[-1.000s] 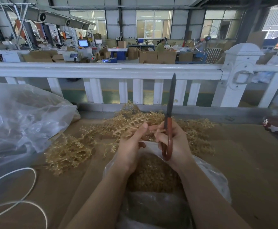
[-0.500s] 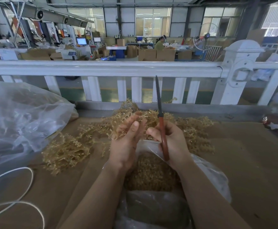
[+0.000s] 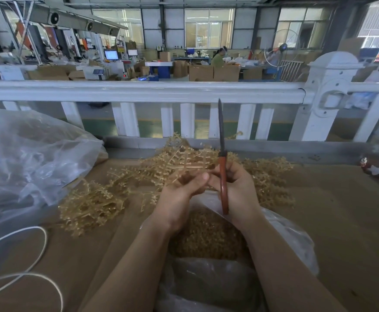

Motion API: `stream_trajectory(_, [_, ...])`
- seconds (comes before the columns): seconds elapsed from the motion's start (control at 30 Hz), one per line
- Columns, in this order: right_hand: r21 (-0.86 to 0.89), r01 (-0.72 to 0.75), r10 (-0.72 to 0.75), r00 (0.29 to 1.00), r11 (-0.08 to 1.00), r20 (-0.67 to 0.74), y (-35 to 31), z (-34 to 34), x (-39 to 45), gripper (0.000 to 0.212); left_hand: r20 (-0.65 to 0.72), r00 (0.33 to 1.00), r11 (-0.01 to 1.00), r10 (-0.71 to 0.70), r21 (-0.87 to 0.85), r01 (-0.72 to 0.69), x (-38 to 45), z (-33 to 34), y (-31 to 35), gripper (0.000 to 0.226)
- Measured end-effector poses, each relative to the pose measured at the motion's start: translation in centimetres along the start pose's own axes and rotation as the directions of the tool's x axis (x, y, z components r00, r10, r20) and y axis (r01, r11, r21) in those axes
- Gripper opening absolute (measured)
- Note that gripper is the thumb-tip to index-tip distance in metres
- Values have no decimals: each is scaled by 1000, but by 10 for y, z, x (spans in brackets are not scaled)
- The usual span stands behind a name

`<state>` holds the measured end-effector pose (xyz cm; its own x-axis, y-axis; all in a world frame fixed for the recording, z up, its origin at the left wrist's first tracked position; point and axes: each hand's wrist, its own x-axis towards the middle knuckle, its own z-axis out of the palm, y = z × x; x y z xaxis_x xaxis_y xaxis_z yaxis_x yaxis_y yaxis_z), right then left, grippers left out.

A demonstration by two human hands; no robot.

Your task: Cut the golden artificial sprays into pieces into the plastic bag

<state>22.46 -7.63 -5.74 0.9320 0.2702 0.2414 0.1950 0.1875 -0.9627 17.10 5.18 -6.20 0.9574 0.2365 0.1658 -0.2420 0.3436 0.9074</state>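
Far left of grips: crumpled clear plastic sheet (image 3: 26,158), white cord loop (image 3: 26,262), clear of work.

Left hand (image 3: 179,194) pinches thin stem of golden artificial sprays (image 3: 184,163), holding it over clear plastic bag (image 3: 292,235) so cuttings likely drop in.

Right hand (image 3: 240,190) curled round red-handled scissors (image 3: 223,176), blades together, pointing up.

Beyond grips: white railing (image 3: 139,91) limits reach; brown worktop (image 3: 341,221) right lies bare.

Hidden / cut off
Left hand (image 3: 179,197) blurred at the fingers; its grip on the sprays (image 3: 184,163) was unclear. Plastic bag (image 3: 292,239) ran off the bottom edge.
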Motion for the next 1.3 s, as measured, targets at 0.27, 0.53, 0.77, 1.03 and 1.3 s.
stream_trajectory(0.27, [111, 56, -55, 998, 992, -15, -1, -1, 1, 22, -12, 1000, 990, 8, 141, -6, -1, -1, -2, 25])
stream_trajectory(0.53, [44, 73, -70, 996, 996, -58, 2, -3, 2, 19, -131, 991, 989, -30, -146, 11, -2, 0, 3, 19])
stream_trajectory(0.77, [-160, 85, -79, 996, 983, 38, -19, 0, -3, 38, -205, 979, 962, -19, -269, -37, -1, -4, 8, 26])
stream_trajectory(1.03, [-432, 20, 77, 976, 902, 206, -54, -5, -2, 85, 76, 952, 955, -297, 35, 295, -10, -5, 39, 21])
stream_trajectory(1.3, [-764, -135, 402, 899, 631, 172, -30, -5, -3, 73, -51, 934, 897, -354, 262, 355, -10, -2, 26, 16])
